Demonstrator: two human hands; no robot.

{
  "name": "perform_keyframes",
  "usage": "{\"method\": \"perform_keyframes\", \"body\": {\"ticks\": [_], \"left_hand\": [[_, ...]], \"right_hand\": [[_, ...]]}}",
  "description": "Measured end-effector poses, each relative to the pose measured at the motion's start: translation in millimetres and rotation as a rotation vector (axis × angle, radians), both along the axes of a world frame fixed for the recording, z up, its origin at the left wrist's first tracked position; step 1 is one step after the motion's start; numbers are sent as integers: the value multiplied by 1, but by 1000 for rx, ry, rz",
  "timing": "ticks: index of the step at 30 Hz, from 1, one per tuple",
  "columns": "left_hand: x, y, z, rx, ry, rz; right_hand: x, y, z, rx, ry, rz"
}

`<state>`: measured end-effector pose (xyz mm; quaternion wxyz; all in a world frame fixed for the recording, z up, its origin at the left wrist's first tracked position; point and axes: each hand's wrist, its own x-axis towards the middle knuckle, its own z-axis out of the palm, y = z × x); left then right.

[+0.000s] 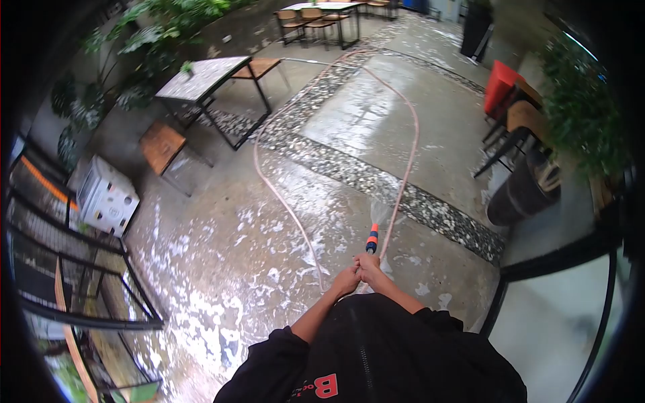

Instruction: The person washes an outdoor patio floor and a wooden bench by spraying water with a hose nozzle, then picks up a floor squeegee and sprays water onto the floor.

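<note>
An orange and dark blue hose nozzle (372, 239) points forward, away from my body, and a fan of water (380, 212) sprays from its tip. Just behind the nozzle, my right hand (369, 266) is closed around the hose end. My left hand (347, 279) is closed right beside it, lower and to the left, touching it; the part it grips is mostly covered by the fingers. The pale pink hose (411, 144) runs in a long loop over the wet concrete floor (222, 221), where white foam patches lie, mostly on the left.
A white-topped table (205, 77) with wooden stools (161, 146) stands at the left. Pebble strips (349, 172) cross the floor. On the right are a dark barrel-like bin (521, 191), chairs (524, 121) and a red object (500, 87). A white box (107, 198) sits by the black-framed door (87, 316).
</note>
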<state>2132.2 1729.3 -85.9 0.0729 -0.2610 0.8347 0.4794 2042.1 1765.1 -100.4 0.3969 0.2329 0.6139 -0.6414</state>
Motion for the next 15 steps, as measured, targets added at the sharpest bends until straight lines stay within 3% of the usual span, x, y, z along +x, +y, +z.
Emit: {"method": "perform_keyframes", "body": {"ticks": [9, 15], "left_hand": [[26, -6, -11, -34, 49, 173], [19, -2, -22, -35, 40, 167]], "right_hand": [[19, -22, -6, -26, -9, 177], [13, -14, -16, -138, -17, 111]]}}
